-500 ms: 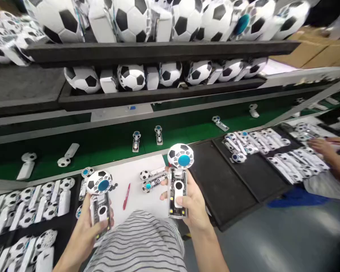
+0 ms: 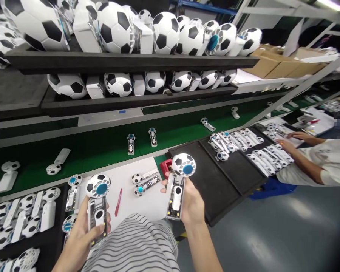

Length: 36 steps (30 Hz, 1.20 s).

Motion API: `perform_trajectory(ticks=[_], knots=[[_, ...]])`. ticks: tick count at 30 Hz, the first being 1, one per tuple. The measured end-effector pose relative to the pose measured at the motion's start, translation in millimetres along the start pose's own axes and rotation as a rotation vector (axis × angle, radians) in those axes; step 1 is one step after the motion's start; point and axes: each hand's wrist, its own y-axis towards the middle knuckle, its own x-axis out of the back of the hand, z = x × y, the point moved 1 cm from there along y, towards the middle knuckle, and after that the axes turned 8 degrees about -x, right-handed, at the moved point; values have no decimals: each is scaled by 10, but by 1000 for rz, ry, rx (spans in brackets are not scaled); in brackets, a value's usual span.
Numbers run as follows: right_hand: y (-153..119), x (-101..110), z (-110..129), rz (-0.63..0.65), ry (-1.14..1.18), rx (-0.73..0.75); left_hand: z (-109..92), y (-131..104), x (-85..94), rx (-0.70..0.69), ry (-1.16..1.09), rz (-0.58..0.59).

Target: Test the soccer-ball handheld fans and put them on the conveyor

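My left hand is closed around a soccer-ball-headed gadget held upright, its thumb lying across the clear lower body. In my right hand is a matching soccer-ball-headed gadget, gripped from behind with fingertips showing at its left side. Both have a blue disc on the ball and a clear body with a white strip and circuit board inside. Between the hands, two more such gadgets lie on a white sheet, near a red pen.
Black trays with rows of these gadgets flank me. A green conveyor carries several. Above it, shelves hold larger soccer-ball units. A red object stands behind my right hand. A co-worker sits at right.
The view has swung right, bringing more of the co-worker into sight. My right thumb has left the front of its gadget, which now tilts slightly. Both hands keep their gadgets.
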Motion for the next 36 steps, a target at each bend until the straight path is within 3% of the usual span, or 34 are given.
perform_trajectory(ticks=[4, 13, 17, 21, 26, 30, 33, 36], knots=[[204, 283, -284, -93, -75, -122, 33, 10, 33, -27, -20, -11], [618, 1237, -1472, -410, -344, -304, 101, -17, 102, -19, -27, -59], [697, 1389, -1782, -569, -478, -374, 180, 0, 150, 6, -25, -73], [779, 1458, -1912, -686, -691, -424, 258, 14, 174, 27, -39, -100], [670, 1542, -1778, -624, -1068, -524, 314, 38, 209, 66, -63, -131], [649, 1516, -1410, -558, -1352, -581, 351, 113, 236, 108, -84, -180], [1065, 1390, -982, -472, -1466, -478, 317, 206, 195, 153, -89, -236], [1916, 1187, -498, -386, -1479, -293, 230, 305, 117, 168, -124, -269]])
